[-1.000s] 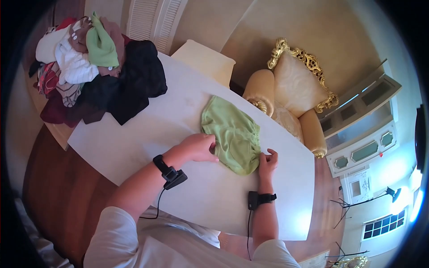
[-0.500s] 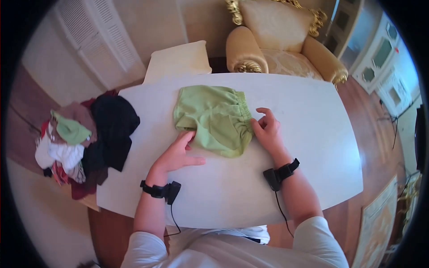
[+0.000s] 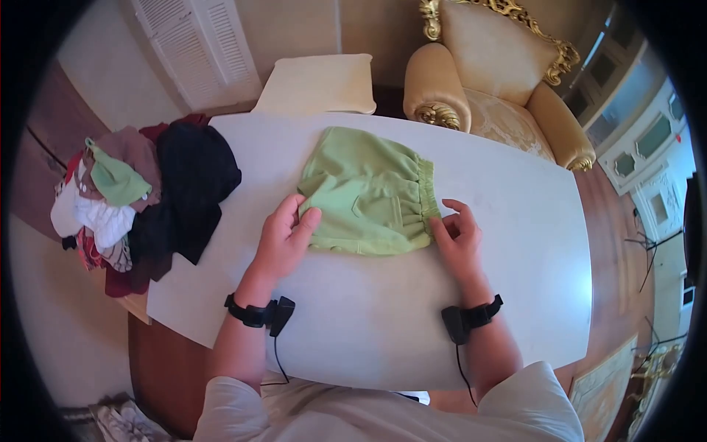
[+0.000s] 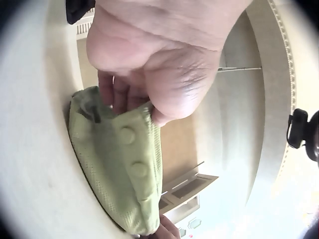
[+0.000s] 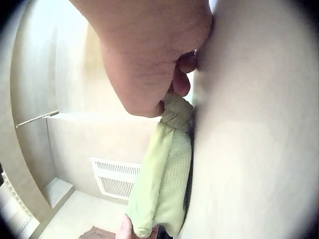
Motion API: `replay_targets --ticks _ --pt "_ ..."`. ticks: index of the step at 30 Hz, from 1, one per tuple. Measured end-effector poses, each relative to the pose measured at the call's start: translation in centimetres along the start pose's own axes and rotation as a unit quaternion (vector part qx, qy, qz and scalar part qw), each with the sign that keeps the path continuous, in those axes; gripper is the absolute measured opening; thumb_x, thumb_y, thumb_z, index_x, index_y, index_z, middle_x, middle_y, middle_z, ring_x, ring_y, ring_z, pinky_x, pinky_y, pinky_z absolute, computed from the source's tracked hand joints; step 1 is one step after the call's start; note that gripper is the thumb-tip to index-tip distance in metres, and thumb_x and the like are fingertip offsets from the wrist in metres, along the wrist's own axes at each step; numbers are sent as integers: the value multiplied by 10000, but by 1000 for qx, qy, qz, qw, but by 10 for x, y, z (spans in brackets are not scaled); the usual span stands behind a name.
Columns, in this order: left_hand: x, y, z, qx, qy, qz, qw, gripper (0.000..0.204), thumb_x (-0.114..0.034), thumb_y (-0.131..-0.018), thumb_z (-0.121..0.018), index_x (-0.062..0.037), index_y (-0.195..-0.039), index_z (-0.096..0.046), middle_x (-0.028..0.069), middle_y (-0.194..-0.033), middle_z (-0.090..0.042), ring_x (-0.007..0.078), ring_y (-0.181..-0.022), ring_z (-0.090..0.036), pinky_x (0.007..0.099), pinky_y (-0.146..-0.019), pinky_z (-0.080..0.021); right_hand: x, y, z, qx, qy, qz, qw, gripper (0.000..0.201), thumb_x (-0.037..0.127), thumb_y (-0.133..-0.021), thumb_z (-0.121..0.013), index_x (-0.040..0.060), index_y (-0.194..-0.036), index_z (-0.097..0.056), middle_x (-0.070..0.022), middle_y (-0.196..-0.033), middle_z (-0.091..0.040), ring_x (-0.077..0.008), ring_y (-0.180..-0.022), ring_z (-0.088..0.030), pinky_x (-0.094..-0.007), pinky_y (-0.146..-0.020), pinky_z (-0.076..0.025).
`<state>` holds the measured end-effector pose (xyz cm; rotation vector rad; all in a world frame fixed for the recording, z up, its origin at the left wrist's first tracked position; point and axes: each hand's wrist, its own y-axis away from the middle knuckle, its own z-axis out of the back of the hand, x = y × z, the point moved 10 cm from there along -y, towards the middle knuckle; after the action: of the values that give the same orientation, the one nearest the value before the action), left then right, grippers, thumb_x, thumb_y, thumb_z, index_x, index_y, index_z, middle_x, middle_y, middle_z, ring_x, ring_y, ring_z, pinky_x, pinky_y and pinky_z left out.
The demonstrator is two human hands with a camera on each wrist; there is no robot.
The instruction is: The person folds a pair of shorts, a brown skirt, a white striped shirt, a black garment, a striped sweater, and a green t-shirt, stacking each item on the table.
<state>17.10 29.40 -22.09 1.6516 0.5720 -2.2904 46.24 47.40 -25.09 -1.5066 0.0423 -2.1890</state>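
Light green shorts (image 3: 368,191) with a gathered elastic waistband lie on the white table (image 3: 353,317), waistband toward the right. My left hand (image 3: 283,232) pinches the leg hem at the left, thumb on top and fingers inside the opening. In the left wrist view two round buttons (image 4: 140,170) show along the shorts' near edge, which is lifted by the left hand. My right hand (image 3: 458,236) pinches the near corner of the waistband between thumb and forefinger, the other fingers curled. The right wrist view shows the waistband bunched at the right fingertips.
A heap of mixed clothes, with a black garment (image 3: 193,177) and a small green piece (image 3: 118,177), lies at the table's left end. Behind the table stand a cream stool (image 3: 317,85) and a gold-trimmed armchair (image 3: 493,81). Both wrists wear cabled black cameras.
The head view has turned, so the table sits straighter. My left hand has taken hold of the leg hem, and the shorts' near side is now straighter and flatter. The right hand stays at the waistband.
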Motion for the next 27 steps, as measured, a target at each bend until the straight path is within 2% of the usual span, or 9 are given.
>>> replay_targets --ticks 5,8,11,14,17,20,21,24,27 --pt "31 0 -2 90 52 103 989 611 -214 -1020 -714 -27 -1529 -433 24 -831 -643 88 -693 -633 257 -634 -508 4 -1 -1 11 5 -12 1000 370 130 -922 -752 22 -1257 -635 -22 -676 -638 -87 -589 -538 -270 -591 -469" --pt "36 20 -19 223 61 237 944 784 -145 -983 -733 -43 -1628 -301 36 -812 -638 110 -653 -658 285 -585 -516 5 -1 0 15 22 -15 1000 373 122 -911 -752 30 -1255 -640 -18 -666 -623 -99 -590 -543 -274 -599 -476" --pt "31 25 -17 278 -19 247 928 943 -104 -920 -777 -45 -1664 -202 62 -812 -643 140 -613 -664 300 -559 -527 2 0 2 15 50 -23 998 384 103 -889 -749 46 -1255 -648 -43 -779 -658 -141 -687 -600 -303 -657 -507" --pt "29 25 -9 255 -98 234 933 928 -125 -877 -813 -54 -1638 -286 45 -799 -638 149 -657 -680 303 -595 -540 10 0 2 14 83 19 996 419 68 -852 -731 63 -1264 -655 -88 -1001 -690 -229 -907 -655 -366 -796 -538" --pt "11 6 3 117 -173 109 972 818 -154 -847 -833 -94 -1566 -447 105 -944 -673 241 -944 -714 362 -819 -577 36 3 -2 24 137 109 984 435 53 -818 -711 77 -1251 -675 -127 -1212 -681 -324 -1131 -634 -422 -964 -525" --pt "-35 6 -2 -18 -331 -185 925 650 -205 -850 -828 -130 -1450 -591 167 -1221 -658 335 -1311 -564 447 -1093 -468 45 8 -11 52 160 165 972 378 67 -810 -708 84 -1188 -715 -143 -1306 -667 -372 -1227 -599 -443 -1054 -493" --pt "-27 5 -9 23 -308 -163 937 585 -191 -852 -830 -112 -1399 -637 216 -1459 -556 376 -1483 -406 453 -1231 -331 41 9 -14 71 165 178 968 338 79 -818 -716 85 -1155 -728 -146 -1323 -664 -376 -1236 -597 -444 -1065 -488" --pt "1 13 -28 129 -400 -171 891 548 -243 -876 -815 -104 -1380 -649 214 -1537 -512 393 -1488 -413 466 -1213 -357 24 5 -18 96 137 144 975 243 113 -838 -741 81 -1079 -747 -148 -1359 -654 -376 -1252 -596 -447 -1075 -484" --pt "21 6 -16 118 -386 -88 911 578 -274 -885 -803 -123 -1415 -629 234 -1589 -455 406 -1503 -389 495 -1228 -325 25 4 -18 107 138 112 978 202 143 -856 -762 72 -1043 -743 -153 -1374 -649 -373 -1263 -595 -452 -1079 -480"
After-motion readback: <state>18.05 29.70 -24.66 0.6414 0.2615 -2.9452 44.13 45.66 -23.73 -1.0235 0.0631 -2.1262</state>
